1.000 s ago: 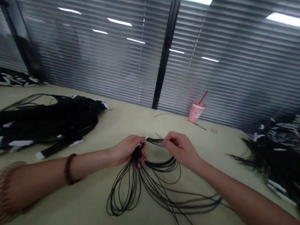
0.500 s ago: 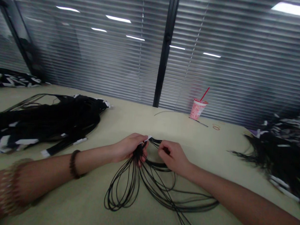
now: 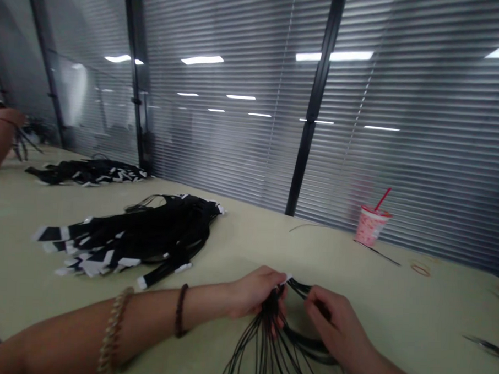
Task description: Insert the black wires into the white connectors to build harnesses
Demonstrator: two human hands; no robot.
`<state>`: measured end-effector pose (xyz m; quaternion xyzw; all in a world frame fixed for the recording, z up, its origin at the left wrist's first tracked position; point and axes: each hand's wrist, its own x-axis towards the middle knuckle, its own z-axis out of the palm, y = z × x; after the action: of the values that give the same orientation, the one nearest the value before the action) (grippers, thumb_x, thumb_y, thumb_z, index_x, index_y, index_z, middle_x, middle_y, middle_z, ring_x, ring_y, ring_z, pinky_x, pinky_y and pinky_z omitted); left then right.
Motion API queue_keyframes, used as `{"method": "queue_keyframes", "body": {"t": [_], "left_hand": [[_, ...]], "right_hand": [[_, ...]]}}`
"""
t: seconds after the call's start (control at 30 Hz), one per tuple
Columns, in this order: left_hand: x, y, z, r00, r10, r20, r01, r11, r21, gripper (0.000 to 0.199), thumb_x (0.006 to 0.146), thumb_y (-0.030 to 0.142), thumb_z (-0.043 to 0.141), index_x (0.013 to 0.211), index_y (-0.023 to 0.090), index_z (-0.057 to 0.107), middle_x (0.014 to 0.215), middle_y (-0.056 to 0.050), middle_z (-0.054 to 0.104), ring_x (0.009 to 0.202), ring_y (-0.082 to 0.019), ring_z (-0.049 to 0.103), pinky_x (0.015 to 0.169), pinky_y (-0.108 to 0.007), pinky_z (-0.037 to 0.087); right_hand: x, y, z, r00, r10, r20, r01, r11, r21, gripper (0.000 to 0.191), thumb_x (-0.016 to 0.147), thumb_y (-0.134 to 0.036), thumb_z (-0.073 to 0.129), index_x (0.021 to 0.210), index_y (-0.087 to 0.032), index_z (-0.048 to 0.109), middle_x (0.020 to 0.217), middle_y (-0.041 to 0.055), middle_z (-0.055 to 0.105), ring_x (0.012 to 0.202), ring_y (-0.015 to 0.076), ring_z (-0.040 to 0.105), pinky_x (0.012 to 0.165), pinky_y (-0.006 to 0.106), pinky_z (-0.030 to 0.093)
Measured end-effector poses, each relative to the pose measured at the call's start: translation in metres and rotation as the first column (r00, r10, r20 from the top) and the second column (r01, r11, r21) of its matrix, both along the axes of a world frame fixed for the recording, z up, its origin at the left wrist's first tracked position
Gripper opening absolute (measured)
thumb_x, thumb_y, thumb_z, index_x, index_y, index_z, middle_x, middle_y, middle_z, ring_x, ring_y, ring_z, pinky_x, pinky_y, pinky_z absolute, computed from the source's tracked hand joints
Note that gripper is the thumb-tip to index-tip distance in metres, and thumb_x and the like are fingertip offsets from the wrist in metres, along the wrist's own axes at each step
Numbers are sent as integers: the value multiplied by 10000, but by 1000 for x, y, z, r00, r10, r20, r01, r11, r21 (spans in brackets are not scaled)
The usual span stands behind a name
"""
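Observation:
My left hand is closed around a looped bundle of thin black cables, whose strands fan out below it over the table. A small white end piece pokes out by the thumb. Just to the right, my right hand pinches the strands that curve across from that white end. Its fingertips are curled and partly hide what they grip. The lower loops run out of the bottom of the view.
Flat black cables with white ends lie in a pile at left, with another pile behind. A pink cup with a straw, a thin dark stick and rubber bands lie at right. Another person's arm shows far left.
The view has swung left, so the table's contents appear farther right and lower, and another person's arm has come into sight. Both hands keep their hold on the cables.

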<state>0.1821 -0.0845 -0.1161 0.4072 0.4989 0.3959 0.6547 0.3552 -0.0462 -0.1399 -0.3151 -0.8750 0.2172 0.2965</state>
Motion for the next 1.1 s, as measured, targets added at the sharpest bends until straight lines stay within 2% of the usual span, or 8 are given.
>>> {"method": "queue_keyframes", "body": {"t": [0.27, 0.43, 0.57, 0.8, 0.97, 1.1], "left_hand": [[2, 0, -2, 999, -6, -38, 7, 1000, 28, 304, 811, 320, 306, 646, 143, 490, 404, -9, 526, 291, -103, 446, 363, -219, 365], [1, 4, -9, 999, -23, -41, 25, 997, 70, 266, 757, 347, 381, 643, 140, 502, 403, 4, 515, 285, -102, 434, 350, -218, 355], [1, 6, -12, 999, -17, -38, 21, 994, 110, 296, 705, 417, 440, 631, 138, 505, 387, 4, 509, 279, -100, 426, 353, -223, 359], [1, 3, -5, 999, 0, -47, 2, 999, 48, 302, 708, 412, 439, 621, 131, 507, 384, 6, 496, 275, -102, 436, 296, -177, 298], [1, 4, -9, 999, 37, -30, -34, 997, 73, 313, 696, 424, 464, 607, 129, 522, 388, 8, 490, 309, -107, 459, 320, -196, 353], [2, 4, -7, 998, 46, -35, -42, 994, 100, 342, 688, 451, 473, 579, 133, 538, 394, 12, 486, 328, -98, 438, 344, -206, 359]], "right_hand": [[-11, -1, 2, 998, -24, 56, 24, 1000, -11, 236, 788, -262, 354, 582, -167, 419, 533, -20, 429, 516, 105, 402, 492, 212, 279], [-16, -1, -1, 997, -27, 77, 31, 998, -48, 214, 764, -242, 367, 578, -163, 436, 540, -15, 453, 524, 106, 409, 496, 211, 282], [-18, -2, -1, 998, -36, 54, 40, 996, -80, 217, 764, -242, 363, 589, -158, 462, 559, -8, 479, 541, 108, 423, 507, 210, 291], [-20, -1, 1, 999, -50, 15, 51, 991, -125, 255, 776, -286, 366, 580, -154, 464, 554, -8, 475, 544, 104, 421, 507, 201, 297], [-22, -4, 2, 999, -42, 12, 43, 989, -143, 251, 763, -283, 380, 595, -147, 506, 556, -5, 491, 543, 99, 422, 508, 192, 305], [-23, -1, -9, 995, -87, -44, 82, 991, -107, 245, 741, -298, 411, 575, -158, 524, 541, -2, 507, 525, 98, 429, 494, 185, 307]]}}
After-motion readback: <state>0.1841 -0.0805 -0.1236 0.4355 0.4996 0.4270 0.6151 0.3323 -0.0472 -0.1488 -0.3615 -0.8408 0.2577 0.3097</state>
